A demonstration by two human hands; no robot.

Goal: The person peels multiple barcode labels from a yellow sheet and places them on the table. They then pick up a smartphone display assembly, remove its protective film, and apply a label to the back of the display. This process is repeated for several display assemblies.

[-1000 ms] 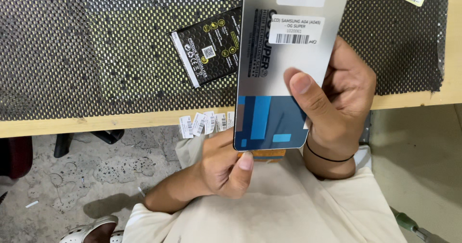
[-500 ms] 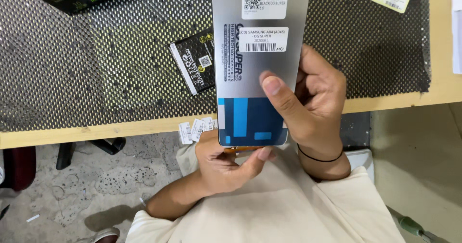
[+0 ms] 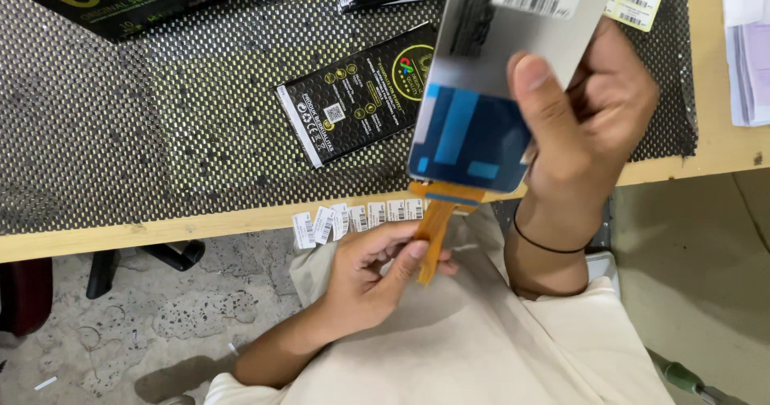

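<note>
Right hand [image 3: 589, 124] fingers clamped on display panel [image 3: 489, 92]; left hand [image 3: 373, 273] fingers pinched on its orange flex ribbon [image 3: 433, 228].

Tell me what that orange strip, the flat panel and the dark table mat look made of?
Orange strip: thin flexible film, probably plastic; it hangs slightly bent.
Flat panel: rigid, with a grey metallic-looking satin back and blue film patches.
Table mat: dark open mesh, likely rubbery; dotted weave.

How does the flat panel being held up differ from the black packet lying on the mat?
The panel is silver and blue; the black packet has yellow-green print. The panel is gripped in the right hand, tilted above the table; the packet lies flat, untouched. An orange ribbon hangs from the panel, pinched by the left hand. Both are flat rectangles.
</note>
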